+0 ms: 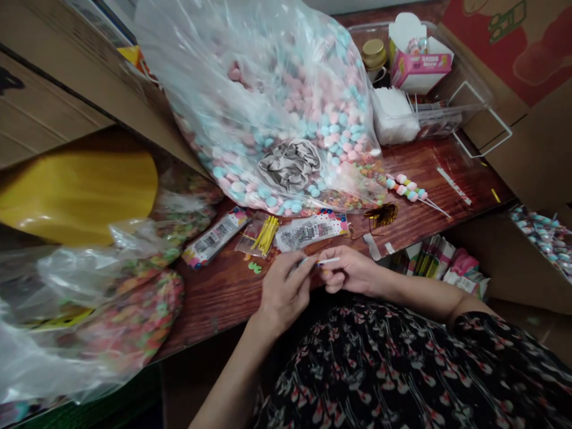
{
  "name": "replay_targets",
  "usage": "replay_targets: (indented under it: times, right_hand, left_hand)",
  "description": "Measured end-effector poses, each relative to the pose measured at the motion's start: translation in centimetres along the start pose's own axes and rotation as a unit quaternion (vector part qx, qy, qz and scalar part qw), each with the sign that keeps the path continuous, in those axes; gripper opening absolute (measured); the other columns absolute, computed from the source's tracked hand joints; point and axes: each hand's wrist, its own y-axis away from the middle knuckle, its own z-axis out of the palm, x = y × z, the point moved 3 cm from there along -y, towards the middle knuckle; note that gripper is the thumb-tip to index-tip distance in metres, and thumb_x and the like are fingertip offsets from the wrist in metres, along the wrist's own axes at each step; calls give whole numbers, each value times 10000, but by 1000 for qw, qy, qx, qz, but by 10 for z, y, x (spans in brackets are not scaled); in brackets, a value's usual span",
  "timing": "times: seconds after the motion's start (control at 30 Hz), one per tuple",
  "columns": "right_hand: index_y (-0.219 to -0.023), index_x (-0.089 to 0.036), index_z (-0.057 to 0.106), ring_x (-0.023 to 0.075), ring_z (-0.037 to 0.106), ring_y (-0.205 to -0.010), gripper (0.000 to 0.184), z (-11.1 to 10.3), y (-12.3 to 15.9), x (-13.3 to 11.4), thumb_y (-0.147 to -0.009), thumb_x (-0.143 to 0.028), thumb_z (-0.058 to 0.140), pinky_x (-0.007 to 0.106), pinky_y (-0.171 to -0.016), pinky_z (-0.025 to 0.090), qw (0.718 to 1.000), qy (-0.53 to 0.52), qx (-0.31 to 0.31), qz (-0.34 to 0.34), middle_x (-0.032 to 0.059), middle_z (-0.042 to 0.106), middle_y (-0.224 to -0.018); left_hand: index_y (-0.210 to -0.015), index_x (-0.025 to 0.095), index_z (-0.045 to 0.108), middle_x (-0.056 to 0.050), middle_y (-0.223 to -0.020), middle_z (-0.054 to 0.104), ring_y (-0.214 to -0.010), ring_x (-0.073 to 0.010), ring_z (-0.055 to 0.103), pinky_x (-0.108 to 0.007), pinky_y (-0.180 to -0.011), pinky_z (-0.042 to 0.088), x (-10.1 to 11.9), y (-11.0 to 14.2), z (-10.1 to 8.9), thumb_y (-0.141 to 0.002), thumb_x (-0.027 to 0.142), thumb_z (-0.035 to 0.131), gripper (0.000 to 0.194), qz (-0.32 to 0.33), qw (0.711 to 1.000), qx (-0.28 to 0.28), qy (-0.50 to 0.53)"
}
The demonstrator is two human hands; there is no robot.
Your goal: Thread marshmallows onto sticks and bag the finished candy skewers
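Both hands meet at the near edge of a dark wooden table (pixel 232 292). My left hand (pixel 283 289) and my right hand (pixel 351 271) pinch the two ends of a thin white stick (pixel 327 261), fingers closed. A small blue piece shows at the left hand's fingertips. Just beyond the hands lie printed packets (pixel 310 231) and a clear packet of yellow sticks (pixel 263 234). A huge clear bag of pink, blue and white candies (pixel 290 113) fills the table behind them. A finished stick of candies (pixel 409 189) lies to the right.
Bags of multicoloured ring candy (pixel 134 316) sit at the left, under a yellow sheet (pixel 75 190). A clear tray (pixel 465 107) at the back right holds a pink box, a gold-lidded jar and white sheets. Cardboard boxes flank both sides. Gold twist ties (pixel 383 214) lie near the candy bag.
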Motion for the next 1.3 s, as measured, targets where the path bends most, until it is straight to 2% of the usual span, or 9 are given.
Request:
replay_targets:
  times: [0.13,0.23,0.37,0.47,0.57,0.63,0.8,0.97,1.3]
  right_hand:
    - [-846,-168,595,28,345,-380,290,-5,-1,17,-671,-310,777,161,-383,211,994,97,1,-53,-55,601,-557]
    - [-801,-160,633,44,414,-439,188,-36,27,7,-732,-298,740,173,-413,242,969,192,83,-133,-36,602,-595]
    - [-811,-173,674,54,397,-462,104,-91,73,-32,-781,-262,721,196,-428,226,929,206,202,-233,-17,582,-635]
    - [-794,-181,665,57,401,-461,79,-104,87,-42,-776,-232,724,205,-438,245,903,211,240,-288,-11,592,-653]
    - [-807,-188,659,71,411,-463,72,-93,85,-34,-809,-252,691,215,-444,277,869,257,258,-334,-25,577,-627]
    - [-828,-191,658,90,456,-509,90,-91,84,-34,-861,-272,636,230,-496,356,808,336,308,-373,-28,573,-638]
    - [-864,-187,666,163,593,-720,159,-119,118,-70,-914,-242,525,301,-710,469,524,543,477,-450,34,666,-801]
    - [-899,-163,699,232,565,-870,217,-160,157,-110,-927,-212,489,348,-819,413,316,681,578,-321,99,683,-900]
    - [-1039,-182,730,243,476,-898,273,-185,137,-136,-957,-304,500,352,-736,279,259,772,554,-170,109,658,-944]
  left_hand:
    - [-1135,260,662,-61,-1043,667,-926,-198,657,-316,-851,542,-1,78,-70,-853,187,584,302,-199,974,-74,-73]
    - [-1020,251,703,-37,-932,701,-834,-203,682,-292,-762,548,-10,154,-106,-800,233,530,281,-383,882,-241,-132]
    - [-1084,211,709,-97,-1027,743,-919,-247,714,-329,-792,527,-33,228,-103,-768,164,455,408,-573,695,-397,-178]
    - [-965,173,726,-142,-929,759,-899,-275,728,-331,-732,523,-34,253,-96,-771,171,495,301,-612,635,-437,-178]
    - [-743,188,706,-126,-775,750,-772,-292,738,-347,-655,533,-18,255,-106,-781,211,533,179,-579,659,-450,-169]
    - [-837,232,718,-87,-856,767,-811,-263,743,-360,-725,558,-20,232,-112,-866,255,478,243,-501,754,-399,-144]
    - [-1080,241,652,-76,-1081,722,-960,-227,695,-357,-903,541,-42,74,-61,-861,266,596,228,-130,971,-153,-132]
    - [-1031,174,645,-126,-1031,678,-926,-277,639,-388,-770,531,-32,-47,39,-853,206,540,210,36,956,-232,-177]
    - [-1088,131,652,-126,-989,681,-879,-253,613,-355,-739,482,-52,-42,76,-899,132,453,275,39,938,-249,-236]
